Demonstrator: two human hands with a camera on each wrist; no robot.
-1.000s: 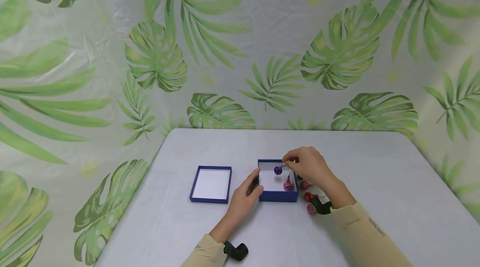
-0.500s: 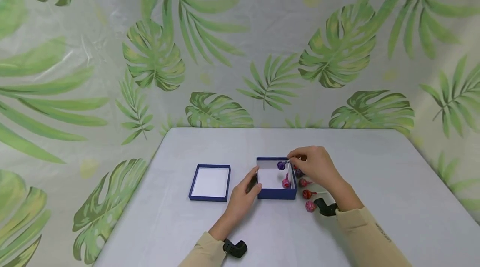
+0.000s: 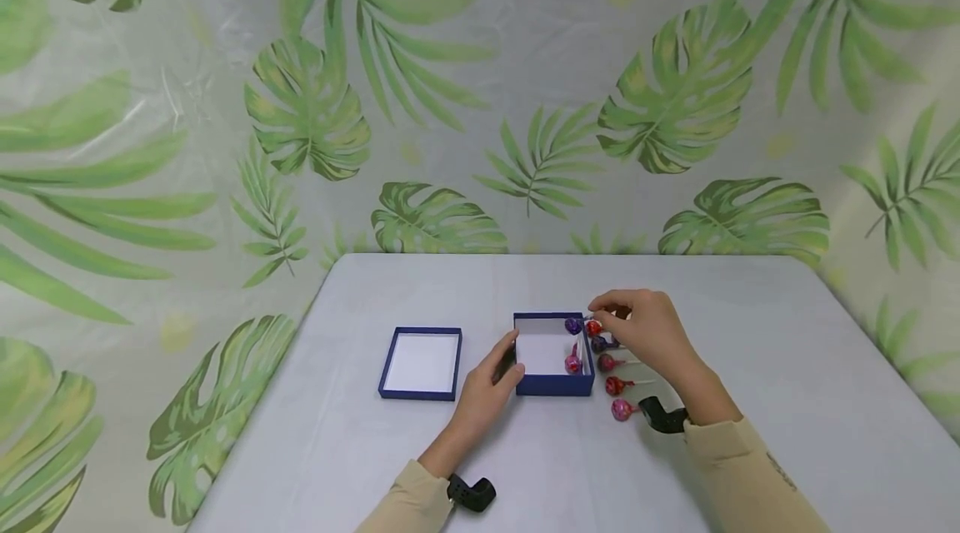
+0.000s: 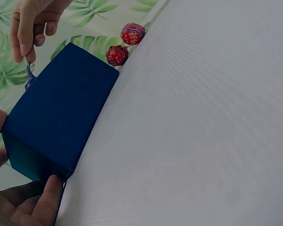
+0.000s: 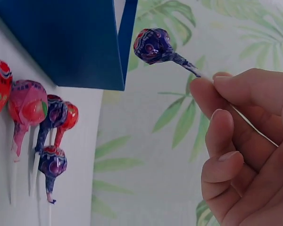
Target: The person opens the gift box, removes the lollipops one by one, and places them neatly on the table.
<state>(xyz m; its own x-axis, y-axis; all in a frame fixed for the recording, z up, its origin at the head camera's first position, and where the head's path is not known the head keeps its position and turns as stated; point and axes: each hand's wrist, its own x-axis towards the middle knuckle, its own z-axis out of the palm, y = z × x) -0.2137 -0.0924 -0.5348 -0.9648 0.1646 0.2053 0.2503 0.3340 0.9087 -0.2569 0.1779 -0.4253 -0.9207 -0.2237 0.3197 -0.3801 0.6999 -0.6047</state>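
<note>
The right hand (image 3: 645, 333) pinches the purple lollipop (image 3: 573, 325) by its stick, head pointing left over the blue box's (image 3: 552, 386) far right corner, while the left hand (image 3: 491, 383) grips the box's near left side.

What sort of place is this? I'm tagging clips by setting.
Probably a staged tabletop set, not a home: a plain white table backed by leaf-print sheeting, holding only a blue box, its lid and lollipops.

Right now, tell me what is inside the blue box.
The blue box holds one pink lollipop by its right wall. The purple lollipop, held by the right hand, hangs over its far corner. The near wall hides part of the floor.
</note>
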